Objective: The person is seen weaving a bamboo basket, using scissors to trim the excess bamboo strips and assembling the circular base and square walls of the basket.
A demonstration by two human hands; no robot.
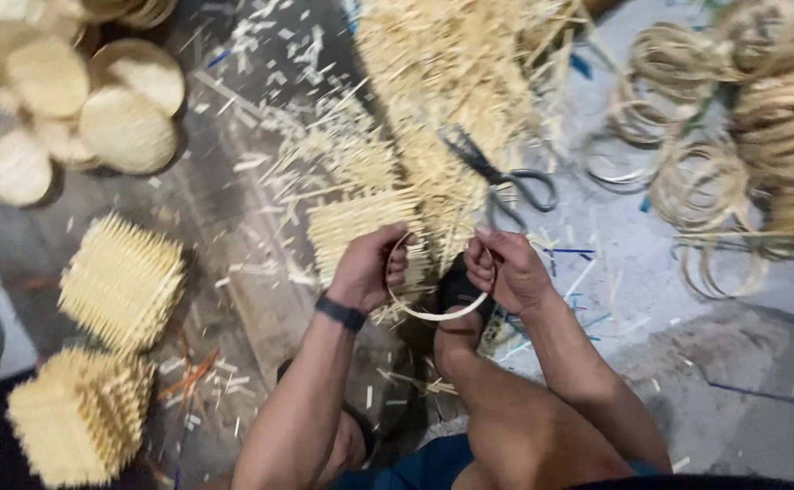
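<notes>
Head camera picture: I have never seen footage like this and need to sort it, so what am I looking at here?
This is one view from a camera worn on a person's head, looking down at their own bare hands as they sit on the floor. The left hand and right hand together hold a thin bamboo hoop bent into a ring. Just beyond lie scissors on a heap of bamboo slivers. At right are more coiled hoops. At left lie square woven mats with fringed edges and round woven discs. A dark band is on the left wrist.
</notes>
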